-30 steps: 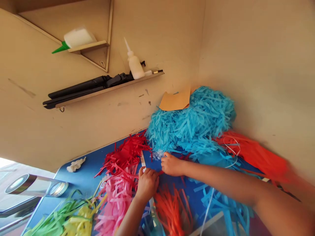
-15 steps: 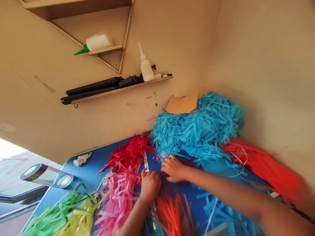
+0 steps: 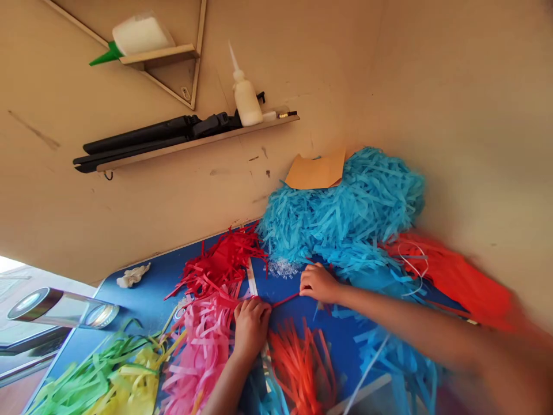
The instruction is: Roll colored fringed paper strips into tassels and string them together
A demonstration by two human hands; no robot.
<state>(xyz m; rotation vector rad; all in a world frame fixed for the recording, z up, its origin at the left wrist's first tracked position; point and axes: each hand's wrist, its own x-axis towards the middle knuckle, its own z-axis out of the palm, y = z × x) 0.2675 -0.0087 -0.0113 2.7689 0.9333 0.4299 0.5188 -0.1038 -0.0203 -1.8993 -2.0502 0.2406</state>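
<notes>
The left hand [image 3: 251, 324] and right hand [image 3: 319, 284] pinch a red strip [image 3: 286, 299] between them. Orange fringe [image 3: 301, 366] lies on the worktop [image 3: 343, 337].

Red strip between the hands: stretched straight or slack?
Stretched straight: the red strip runs in a line from the left hand to the right hand, with no visible sag.

Soft light, blurred right edge
</notes>
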